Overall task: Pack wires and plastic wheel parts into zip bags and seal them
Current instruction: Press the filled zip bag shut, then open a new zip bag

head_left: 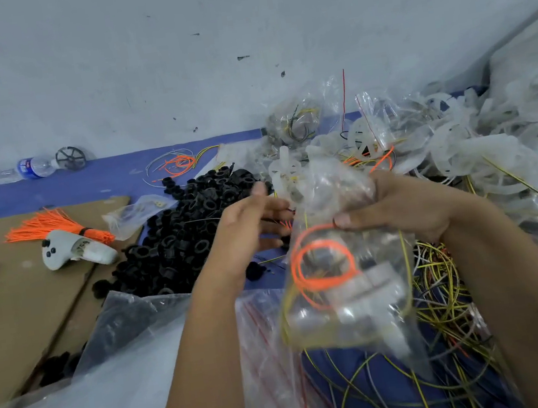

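Right hand [396, 206] grips crinkly clear zip bag [344, 283], seemingly coiled-wire-filled.

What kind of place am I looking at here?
Probably a small hand-packing workbench: a pile of black plastic rings, loose wires, and a zip bag gripped by the right hand.

Zip bag [339, 273] in front, ring pile [182, 236] to its left, wheel parts [493, 137] right, bottle [32, 167] far left

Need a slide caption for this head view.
Right hand grips a zip bag holding an orange wire coil; left hand open.
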